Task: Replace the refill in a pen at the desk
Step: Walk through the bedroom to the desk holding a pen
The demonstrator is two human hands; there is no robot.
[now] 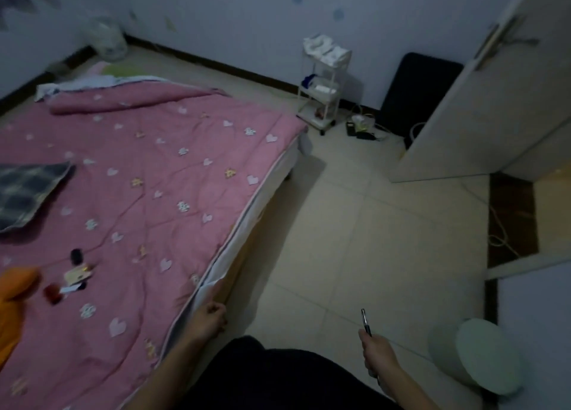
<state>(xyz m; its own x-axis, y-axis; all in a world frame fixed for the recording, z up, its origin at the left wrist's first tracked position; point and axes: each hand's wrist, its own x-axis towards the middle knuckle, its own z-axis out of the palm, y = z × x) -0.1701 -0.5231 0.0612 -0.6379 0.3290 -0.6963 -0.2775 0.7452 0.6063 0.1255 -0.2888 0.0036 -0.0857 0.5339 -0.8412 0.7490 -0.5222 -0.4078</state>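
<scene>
Obs. – dim room, head view, some blur.

Pen [366, 323]: in right hand [378, 352], fingers wrapped round lower barrel, upper part sticking up and fwd out of the fist, over the floor [355, 224]. Looks whole, not yet opened. No desk in view, so refill swap judged not started.

Left hand [211, 315]: fingers curled, at edge of quilt [154, 162] by the bed side. Can't tell whether it pinches fabric or is just curled beside it.

Risks (judgement):
- Opening the pen here, standing: spring, tip or refill are small and would drop onto tile, bounce, roll under bed. Cause = no surface under the hands.
- Low light: small dark parts hard to find again on floor or on patterned quilt.
- Fist grip is fine for carrying, poor for unscrewing; needs 2 hands and a re-grip, which is when a slip is likeliest.
- Cable [494, 239] trailing across the doorway floor near door [494, 116]: trip hazard w/ pen pointing fwd.

Materials / shapes:
- Pen: slim, straight, dark barrel w/ paler glints; prob. hard plastic or metal, smooth.
- Floor: large pale tiles, hard, slight sheen, thin grout lines.
- Quilt: pink, soft, wrinkled, stitched, heart print; soft enough to swallow small parts.
- Small items [74, 273] on quilt: too blurred to ID.
- Pale round object [482, 357] at right: smooth, matte; kind unclear.
</scene>
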